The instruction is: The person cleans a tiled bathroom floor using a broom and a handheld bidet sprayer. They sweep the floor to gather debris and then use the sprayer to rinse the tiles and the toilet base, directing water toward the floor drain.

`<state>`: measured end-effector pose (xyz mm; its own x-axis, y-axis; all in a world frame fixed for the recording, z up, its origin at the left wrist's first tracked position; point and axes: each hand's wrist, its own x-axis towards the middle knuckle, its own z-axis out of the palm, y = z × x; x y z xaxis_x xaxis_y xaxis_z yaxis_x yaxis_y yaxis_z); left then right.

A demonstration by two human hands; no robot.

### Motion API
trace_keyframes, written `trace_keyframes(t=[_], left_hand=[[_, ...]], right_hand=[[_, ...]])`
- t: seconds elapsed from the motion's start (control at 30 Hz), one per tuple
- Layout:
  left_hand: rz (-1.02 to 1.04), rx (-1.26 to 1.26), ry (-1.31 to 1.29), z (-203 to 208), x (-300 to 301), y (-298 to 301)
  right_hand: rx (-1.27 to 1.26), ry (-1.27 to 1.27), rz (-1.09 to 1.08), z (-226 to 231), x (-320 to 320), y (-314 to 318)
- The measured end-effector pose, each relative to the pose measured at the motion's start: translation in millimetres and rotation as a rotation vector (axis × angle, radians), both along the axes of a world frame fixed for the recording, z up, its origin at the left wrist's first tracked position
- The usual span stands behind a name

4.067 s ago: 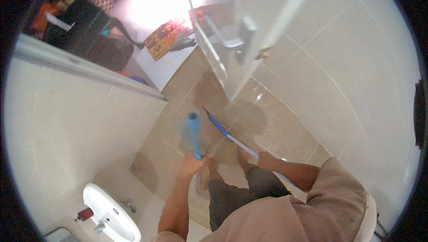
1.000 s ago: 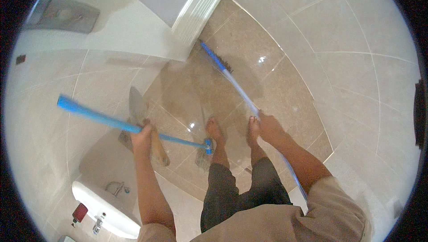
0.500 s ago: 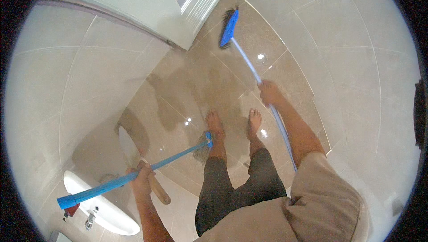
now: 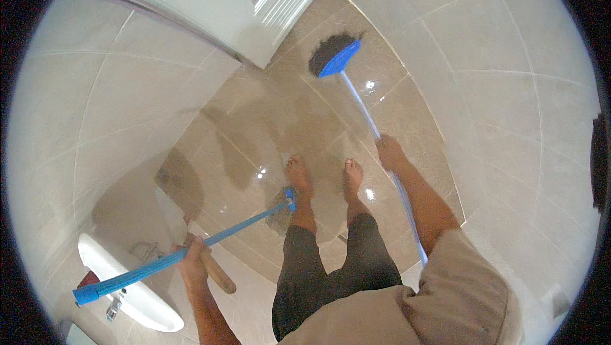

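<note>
My right hand (image 4: pixel 390 153) is closed around the pale blue handle (image 4: pixel 361 104) of a broom. The broom's bright blue head (image 4: pixel 340 59) is down on the wet tiles ahead, its dark bristles (image 4: pixel 328 49) splayed toward the far left. My left hand (image 4: pixel 193 257) grips the blue pole (image 4: pixel 245 223) of a mop, whose greyish strands (image 4: pixel 278 219) lie beside my left foot (image 4: pixel 297 170). Against the same hand is a tool with a wooden handle (image 4: pixel 219 275) and a pale, tapering blade-like part (image 4: pixel 170 213); its exact kind is unclear.
Brown floor tiles (image 4: pixel 305 113) shine with water around my bare feet. A white washbasin (image 4: pixel 137 303) with a metal tap (image 4: pixel 113 310) is at lower left. Tiled walls (image 4: pixel 490 103) close in on both sides, and a white door (image 4: pixel 254 20) stands at the far end.
The broom head has come nearer and to the right, turning so its bristles spread out. My right hand has drawn back slightly. My left hand keeps its hold while the view shifts a little.
</note>
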<state>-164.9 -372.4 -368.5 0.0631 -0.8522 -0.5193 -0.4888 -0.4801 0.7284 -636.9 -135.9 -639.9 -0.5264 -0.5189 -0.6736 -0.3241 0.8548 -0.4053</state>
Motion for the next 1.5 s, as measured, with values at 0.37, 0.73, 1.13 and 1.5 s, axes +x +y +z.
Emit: trace_keyframes(t=[0.37,0.73,1.13,1.5], left_hand=[[0.061,-0.055,0.020,-7.3,20.1,-3.7],[0.194,-0.107,-0.084,30.4,-9.5,5.9],[0.314,-0.024,-0.183,70.6,-60.5,3.6],[0.422,-0.100,-0.236,59.5,-51.3,20.5]], right_hand=[[0.019,-0.277,0.104,-34.6,-24.7,-14.1],[0.125,-0.188,0.120,79.9,-109.8,53.7],[0.139,-0.478,0.562,13.8,6.8,-122.9],[-0.007,-0.145,0.169,-22.2,-134.8,-79.3]])
